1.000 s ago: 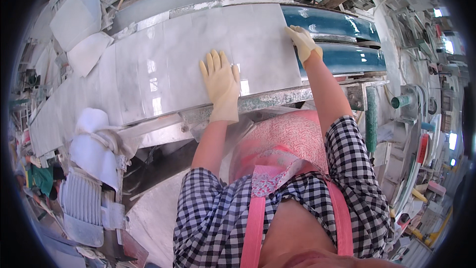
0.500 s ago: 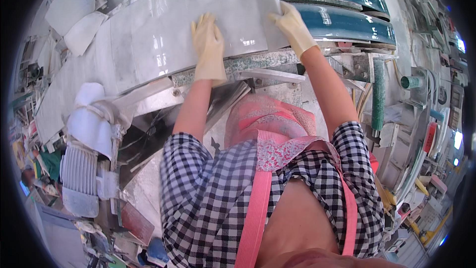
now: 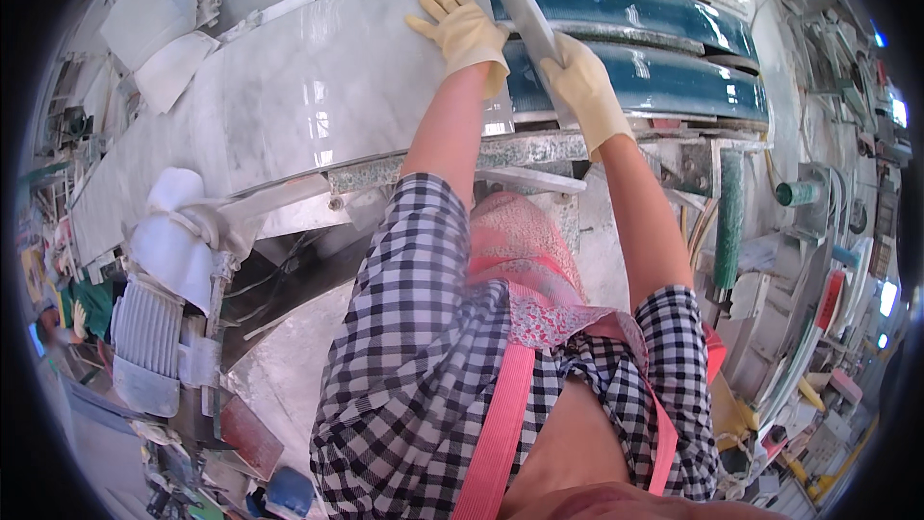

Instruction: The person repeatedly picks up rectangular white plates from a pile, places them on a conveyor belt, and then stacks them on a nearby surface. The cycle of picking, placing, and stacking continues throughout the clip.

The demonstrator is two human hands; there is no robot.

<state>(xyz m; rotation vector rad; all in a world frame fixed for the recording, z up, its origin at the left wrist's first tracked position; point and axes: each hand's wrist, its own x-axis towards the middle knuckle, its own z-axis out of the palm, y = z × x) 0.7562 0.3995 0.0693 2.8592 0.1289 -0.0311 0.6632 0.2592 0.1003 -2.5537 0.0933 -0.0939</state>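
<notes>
Glossy pale grey stone-like slabs [image 3: 289, 87] lie flat in a row along the machine bed. My left hand [image 3: 460, 34], in a cream rubber glove, rests on the right end of this row with its fingers spread. My right hand [image 3: 587, 87], gloved alike, grips the near part of a narrow-looking pale slab [image 3: 523, 5], thumb on one side. This slab stands tilted up, nearly edge-on, over the wet blue-green conveyor belts [image 3: 640, 10]. Its lower edge by the belts is partly hidden by my right hand.
A motor [image 3: 144, 337] with a white-covered top stands at the left, below the bed. A green roller [image 3: 729, 221] hangs at the right beside metal framework. Broken pale sheets [image 3: 149, 24] pile up at the far left. Another person's gloved hand [image 3: 79, 316] shows at the left rim.
The slab in my right hand has tipped up from lying nearly flat, uncovering more of the belts. My left hand has moved right and farther away across the slabs.
</notes>
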